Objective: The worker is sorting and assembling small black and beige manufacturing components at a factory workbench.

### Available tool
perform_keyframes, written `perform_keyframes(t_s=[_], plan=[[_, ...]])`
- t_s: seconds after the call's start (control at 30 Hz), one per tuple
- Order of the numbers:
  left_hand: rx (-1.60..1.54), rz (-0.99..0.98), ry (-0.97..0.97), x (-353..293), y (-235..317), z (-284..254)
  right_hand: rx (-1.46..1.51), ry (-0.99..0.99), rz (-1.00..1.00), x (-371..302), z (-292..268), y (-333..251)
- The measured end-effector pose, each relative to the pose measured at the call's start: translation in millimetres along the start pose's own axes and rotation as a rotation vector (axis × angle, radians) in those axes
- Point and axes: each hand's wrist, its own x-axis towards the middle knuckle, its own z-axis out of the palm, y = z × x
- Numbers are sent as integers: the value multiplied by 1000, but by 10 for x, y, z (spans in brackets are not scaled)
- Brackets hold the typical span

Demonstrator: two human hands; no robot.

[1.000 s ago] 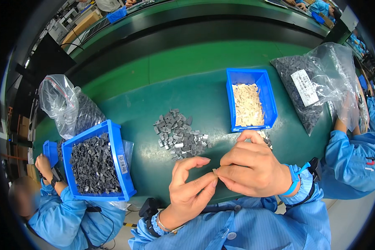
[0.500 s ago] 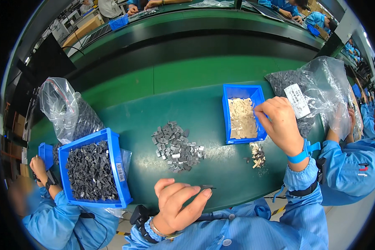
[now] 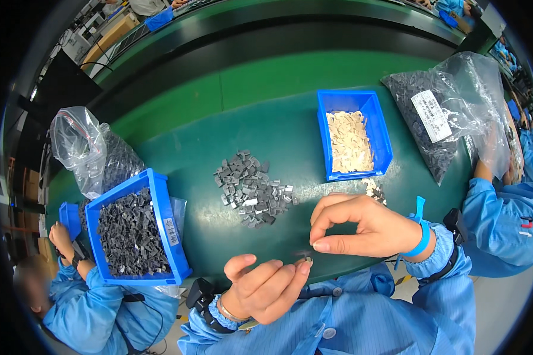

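My left hand [image 3: 263,291] is at the table's near edge, pinching a small dark plastic piece [image 3: 304,255] at the fingertips. Just to the right of it, my right hand [image 3: 367,228] has thumb and forefinger pressed together; whatever is between them is too small to make out. The two hands are close but apart. Beyond them lies a loose heap of dark grey plastic pieces [image 3: 249,186]. Behind my right hand stands a blue bin [image 3: 384,139] with thin beige strips [image 3: 349,142] in it.
A larger blue bin [image 3: 175,257] full of dark pieces stands at left, beside an open clear bag [image 3: 80,142]. Another bag of dark parts [image 3: 414,112] lies at far right. Beige and dark scraps [image 3: 373,190] are near the beige bin. Co-workers in blue [image 3: 109,302] sit on both sides.
My right hand has come from the edge of the beige bin down and left, close to the left hand. The left hand still holds the dark piece. The view has shifted slightly.
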Motion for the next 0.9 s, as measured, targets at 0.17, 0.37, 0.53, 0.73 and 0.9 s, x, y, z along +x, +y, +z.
perform_keyframes(t_s=[0.17,0.37,0.53,0.73,0.9], plan=[[-20,39,-48,-13,23,-8,58,-97,36,16,24,35],[-10,2,-103,-59,24,57,-127,-50,-49,-38,74,104],[93,-183,-130,-122,-73,181,-381,366,-132,-24,124,270],[28,-695,-179,-439,-353,164,-171,459,-84,-99,223,350],[6,-711,-206,-448,-361,309,-125,471,-84,-127,225,392]])
